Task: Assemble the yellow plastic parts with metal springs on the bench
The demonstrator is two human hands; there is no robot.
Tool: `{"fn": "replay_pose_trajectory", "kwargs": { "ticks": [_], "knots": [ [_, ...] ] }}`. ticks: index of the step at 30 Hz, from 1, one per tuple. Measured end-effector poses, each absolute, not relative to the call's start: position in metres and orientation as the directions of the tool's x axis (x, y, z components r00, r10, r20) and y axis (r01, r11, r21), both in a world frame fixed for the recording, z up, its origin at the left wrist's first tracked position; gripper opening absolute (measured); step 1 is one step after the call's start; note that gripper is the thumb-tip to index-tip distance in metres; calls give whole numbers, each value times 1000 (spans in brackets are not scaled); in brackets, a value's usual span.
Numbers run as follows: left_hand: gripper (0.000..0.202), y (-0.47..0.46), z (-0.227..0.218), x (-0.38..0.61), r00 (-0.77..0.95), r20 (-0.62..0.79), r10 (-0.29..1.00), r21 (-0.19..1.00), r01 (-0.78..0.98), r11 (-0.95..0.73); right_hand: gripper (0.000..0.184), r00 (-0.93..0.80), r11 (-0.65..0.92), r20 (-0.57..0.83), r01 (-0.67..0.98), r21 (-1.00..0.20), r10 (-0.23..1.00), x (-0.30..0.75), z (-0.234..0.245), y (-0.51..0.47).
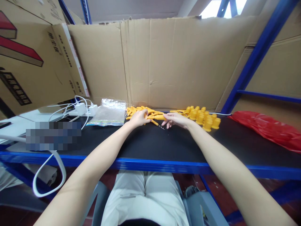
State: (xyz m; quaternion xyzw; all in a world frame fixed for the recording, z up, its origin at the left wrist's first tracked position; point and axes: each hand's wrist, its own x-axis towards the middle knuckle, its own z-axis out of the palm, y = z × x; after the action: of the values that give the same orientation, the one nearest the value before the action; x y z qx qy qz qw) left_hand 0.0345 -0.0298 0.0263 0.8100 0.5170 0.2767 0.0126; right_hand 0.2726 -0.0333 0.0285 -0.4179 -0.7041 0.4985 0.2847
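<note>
My left hand (139,118) has its fingers closed round a slim yellow plastic piece with a thin metal spiral (161,126) sticking out toward the right. Most of that piece is hidden by the fingers. At the right end of another yellow plastic piece (159,117) is my right hand (176,119), which appears to pinch it between thumb and forefinger while the lower fingers hang loose. Just behind both hands lies a pile of branching yellow plastic parts (134,110). Several yellow cup-shaped pieces (207,123) stand right of my right hand.
A clear plastic bag (110,113) lies left of the pile. White chargers and cables (81,108) are at the far left. A red plastic bag (265,128) lies at the right. Cardboard (183,62) walls the back, and a blue rail (162,164) edges the black tabletop (164,146).
</note>
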Motion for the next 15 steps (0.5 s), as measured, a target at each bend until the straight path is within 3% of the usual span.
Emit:
{"fn": "replay_pose_trajectory", "kwargs": {
  "ticks": [5,12,15],
  "knots": [
    [32,-28,26,35,299,436,849,309,836,-453,50,-431,87,-70,335,-938,900,271,28,-33],
    [32,-28,26,35,297,438,849,314,834,-453,46,-454,156,-8,323,-933,891,273,32,-39],
    [32,-28,26,34,305,447,841,313,828,-466,35,-444,175,8,336,-925,896,272,33,-40]
  ]
}}
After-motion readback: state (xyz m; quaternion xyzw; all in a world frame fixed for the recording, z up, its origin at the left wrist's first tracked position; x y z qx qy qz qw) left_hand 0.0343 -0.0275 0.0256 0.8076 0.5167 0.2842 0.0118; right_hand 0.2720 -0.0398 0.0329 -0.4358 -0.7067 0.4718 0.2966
